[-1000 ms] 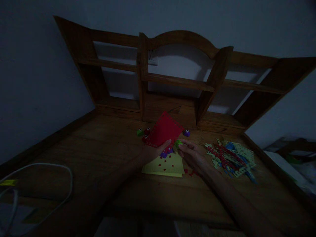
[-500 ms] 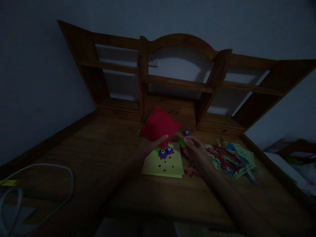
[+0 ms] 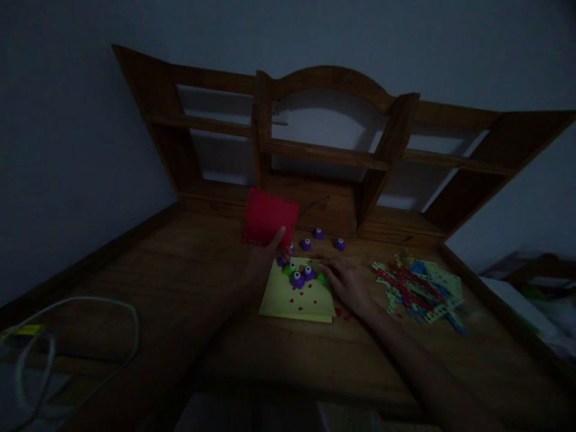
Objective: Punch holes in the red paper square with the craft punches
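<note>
My left hand (image 3: 266, 258) pinches a red square paper (image 3: 270, 216) with a row of small holes along its edges, held up above the table. On a stack of yellow paper (image 3: 279, 303) sit two purple eyed craft punches (image 3: 297, 279) and a green one (image 3: 290, 269). My right hand (image 3: 346, 279) rests low at the right edge of the yellow paper, its fingers closed on another green craft punch (image 3: 323, 278), partly hidden. Small red paper bits (image 3: 300, 294) lie scattered on the yellow paper.
More purple punches (image 3: 318, 233) stand behind the yellow paper. On the right lies a pile of punched paper strips (image 3: 416, 288) in red, blue and pale green. A wooden shelf unit (image 3: 324, 153) rises at the back. A white cable (image 3: 130, 309) loops at the left.
My left hand has moved the red paper left, uncovering more punches behind. My right hand has come left and down with the green punch, onto the yellow paper's edge.
</note>
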Tool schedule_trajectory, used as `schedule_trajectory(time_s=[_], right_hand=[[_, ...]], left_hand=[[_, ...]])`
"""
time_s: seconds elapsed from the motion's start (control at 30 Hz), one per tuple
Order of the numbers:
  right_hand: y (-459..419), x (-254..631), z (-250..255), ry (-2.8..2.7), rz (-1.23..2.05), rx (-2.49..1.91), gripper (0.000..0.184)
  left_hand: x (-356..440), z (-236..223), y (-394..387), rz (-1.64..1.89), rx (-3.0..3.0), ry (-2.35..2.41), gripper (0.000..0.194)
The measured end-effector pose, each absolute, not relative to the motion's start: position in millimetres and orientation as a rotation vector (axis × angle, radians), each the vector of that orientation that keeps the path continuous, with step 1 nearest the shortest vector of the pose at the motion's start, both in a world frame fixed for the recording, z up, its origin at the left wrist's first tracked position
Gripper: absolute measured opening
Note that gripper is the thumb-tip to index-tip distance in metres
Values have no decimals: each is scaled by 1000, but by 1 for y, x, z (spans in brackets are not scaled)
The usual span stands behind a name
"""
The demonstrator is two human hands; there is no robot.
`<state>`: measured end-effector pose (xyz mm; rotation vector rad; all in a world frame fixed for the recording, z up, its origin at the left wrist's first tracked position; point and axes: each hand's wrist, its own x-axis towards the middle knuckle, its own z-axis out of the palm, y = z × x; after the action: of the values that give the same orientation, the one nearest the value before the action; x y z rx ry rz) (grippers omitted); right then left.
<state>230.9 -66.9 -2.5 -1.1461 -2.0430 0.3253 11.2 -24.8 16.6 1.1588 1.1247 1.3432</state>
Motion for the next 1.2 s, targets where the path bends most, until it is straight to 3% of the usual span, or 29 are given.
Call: schedule_trajectory(time_s=[0.27, 0.5, 0.63, 0.77, 0.97, 1.1, 1.2], right_hand=[[-67, 231, -6, -2094, 240, -1110, 17], [-79, 213, 3, -2278, 41, -1019, 40], [-81, 194, 2, -2390, -48, -967, 39], [-78, 181, 0, -2466, -97, -974, 25], [-86, 178, -1, -2451, 36, -992, 15], [-89, 181, -2, -2255, 200, -959, 31], [-81, 185, -2, -1814, 438, -1058, 29]], left_hand=[[-8, 6, -9, 1541, 996, 1147, 52], [-4, 5, 0, 1530, 970, 1230, 57], [2, 10, -3, 1469, 996, 1242, 56], [5, 5, -3, 1442, 1079, 1176, 53], [8, -2, -2, 1448, 1074, 1132, 51], [11, 1, -9, 1432, 1161, 1099, 52], [14, 3, -17, 1365, 1252, 1063, 52]])
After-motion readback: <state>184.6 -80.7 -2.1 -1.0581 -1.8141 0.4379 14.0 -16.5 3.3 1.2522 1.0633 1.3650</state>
